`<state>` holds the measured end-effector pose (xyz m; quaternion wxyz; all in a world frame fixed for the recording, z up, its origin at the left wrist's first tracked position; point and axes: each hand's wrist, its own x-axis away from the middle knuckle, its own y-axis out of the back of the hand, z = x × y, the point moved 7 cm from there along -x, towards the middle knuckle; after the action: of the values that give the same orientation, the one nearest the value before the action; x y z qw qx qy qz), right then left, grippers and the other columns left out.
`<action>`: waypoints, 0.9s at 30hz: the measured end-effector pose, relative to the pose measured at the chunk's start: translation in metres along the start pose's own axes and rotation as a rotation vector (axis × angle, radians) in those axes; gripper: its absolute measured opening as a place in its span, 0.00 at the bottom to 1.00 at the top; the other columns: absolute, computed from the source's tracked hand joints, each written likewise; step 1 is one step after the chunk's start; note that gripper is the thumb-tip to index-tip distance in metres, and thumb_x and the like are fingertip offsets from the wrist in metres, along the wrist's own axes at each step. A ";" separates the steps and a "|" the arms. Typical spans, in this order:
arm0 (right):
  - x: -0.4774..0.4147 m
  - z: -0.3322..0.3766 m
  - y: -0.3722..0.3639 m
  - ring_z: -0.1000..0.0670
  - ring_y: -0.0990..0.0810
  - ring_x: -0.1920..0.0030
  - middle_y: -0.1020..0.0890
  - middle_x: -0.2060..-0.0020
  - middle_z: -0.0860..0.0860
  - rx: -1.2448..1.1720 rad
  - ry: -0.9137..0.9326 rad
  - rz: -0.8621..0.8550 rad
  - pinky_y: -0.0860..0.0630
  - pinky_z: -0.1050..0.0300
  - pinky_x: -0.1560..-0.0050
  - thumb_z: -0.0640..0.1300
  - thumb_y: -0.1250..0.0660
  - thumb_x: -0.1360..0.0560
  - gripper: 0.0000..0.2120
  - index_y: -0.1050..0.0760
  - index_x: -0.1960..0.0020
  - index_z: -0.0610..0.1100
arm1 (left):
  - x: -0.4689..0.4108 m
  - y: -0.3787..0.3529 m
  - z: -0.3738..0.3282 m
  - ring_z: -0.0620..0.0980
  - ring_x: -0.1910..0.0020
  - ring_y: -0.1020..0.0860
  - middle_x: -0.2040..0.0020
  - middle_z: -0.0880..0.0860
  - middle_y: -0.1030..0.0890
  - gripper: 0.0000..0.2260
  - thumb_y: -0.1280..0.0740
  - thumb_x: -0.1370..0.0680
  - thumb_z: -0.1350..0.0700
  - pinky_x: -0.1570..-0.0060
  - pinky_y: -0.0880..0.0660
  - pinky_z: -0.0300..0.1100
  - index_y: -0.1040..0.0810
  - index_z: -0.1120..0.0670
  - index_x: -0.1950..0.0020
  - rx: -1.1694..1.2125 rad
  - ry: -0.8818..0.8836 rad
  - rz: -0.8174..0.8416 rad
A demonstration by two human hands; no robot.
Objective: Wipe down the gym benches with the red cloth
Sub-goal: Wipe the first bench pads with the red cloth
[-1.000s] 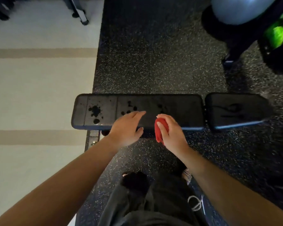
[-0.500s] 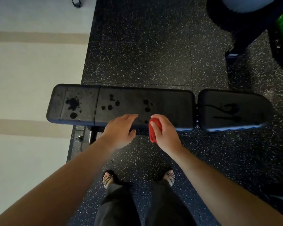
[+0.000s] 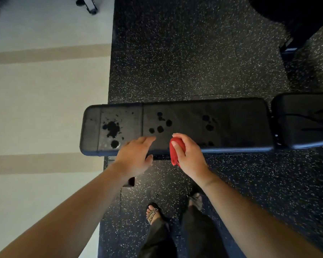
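Note:
A long black padded gym bench (image 3: 231, 120) lies across the view, with dark wet blotches (image 3: 111, 128) on its left and middle parts. A shorter seat pad (image 3: 304, 120) joins it on the right. My right hand (image 3: 189, 155) grips the bunched red cloth (image 3: 176, 149) over the bench's near edge. My left hand (image 3: 134, 156) hovers beside it at the near edge, fingers straight and holding nothing.
The bench stands on black speckled rubber flooring (image 3: 194, 53). A pale striped floor (image 3: 45, 108) lies to the left. My sandalled feet (image 3: 153, 211) are just in front of the bench. Dark equipment (image 3: 296, 25) stands at the far right, a wheeled frame (image 3: 88, 5) at top left.
The view has shifted so the bench sits further right and lower. Both hands keep their pose at the bench's near edge, the red cloth still bunched in the right one.

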<state>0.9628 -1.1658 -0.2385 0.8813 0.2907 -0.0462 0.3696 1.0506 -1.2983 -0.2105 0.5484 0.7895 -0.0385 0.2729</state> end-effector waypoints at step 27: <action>-0.140 0.024 -0.316 0.49 0.51 0.23 0.45 0.23 0.50 0.602 0.208 0.056 0.51 0.52 0.25 0.55 0.43 0.20 0.26 0.40 0.25 0.46 | -0.040 -0.097 0.323 0.55 0.35 0.29 0.30 0.51 0.32 0.26 0.36 0.23 0.52 0.38 0.29 0.47 0.37 0.52 0.26 0.074 0.052 -0.144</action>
<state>1.0796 -1.4426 -0.4111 0.7452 0.4976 0.1478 0.4186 1.1770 -1.5558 -0.3914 0.5381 0.8025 0.0430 0.2544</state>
